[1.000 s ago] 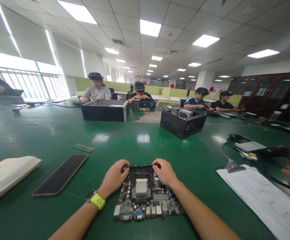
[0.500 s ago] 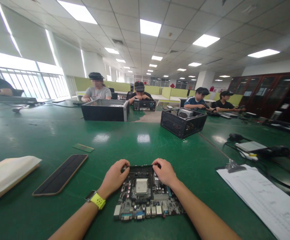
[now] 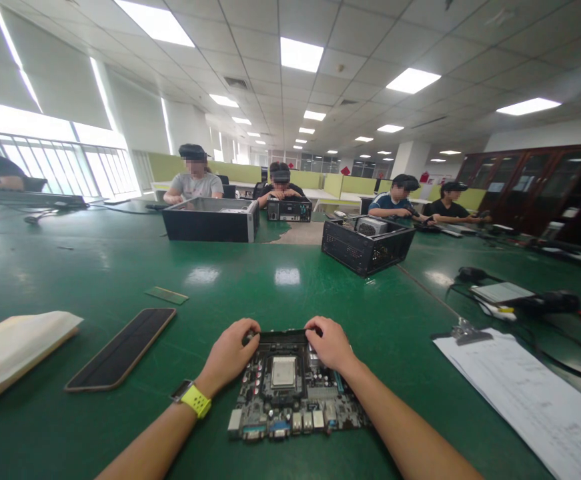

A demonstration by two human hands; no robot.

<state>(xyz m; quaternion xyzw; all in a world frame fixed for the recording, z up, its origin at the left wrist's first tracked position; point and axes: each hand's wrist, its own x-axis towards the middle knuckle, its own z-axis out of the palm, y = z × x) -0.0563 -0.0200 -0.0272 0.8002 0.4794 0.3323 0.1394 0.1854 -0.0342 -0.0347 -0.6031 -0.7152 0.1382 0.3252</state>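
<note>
A motherboard point(image 3: 315, 393) lies flat on the green table in front of me, its row of ports facing me. A square silver processor point(image 3: 283, 373) sits in its socket. My left hand point(image 3: 233, 353), with a yellow-strapped watch on the wrist, pinches the far left corner, thumb and fingers closed. At the far right part of that edge my right hand point(image 3: 331, 343) grips in the same way. Between the hands runs a dark strip point(image 3: 283, 337) along the memory slots; I cannot make out whether a module stands in them. My fingertips are partly hidden.
A green memory stick point(image 3: 167, 295), a phone point(image 3: 123, 350) and a paper-wrapped packet point(image 3: 17, 353) lie to the left. At right are a clipboard with papers point(image 3: 525, 400) and tangled cables. Two computer cases point(image 3: 210, 223) point(image 3: 365, 245) stand ahead; several people sit beyond.
</note>
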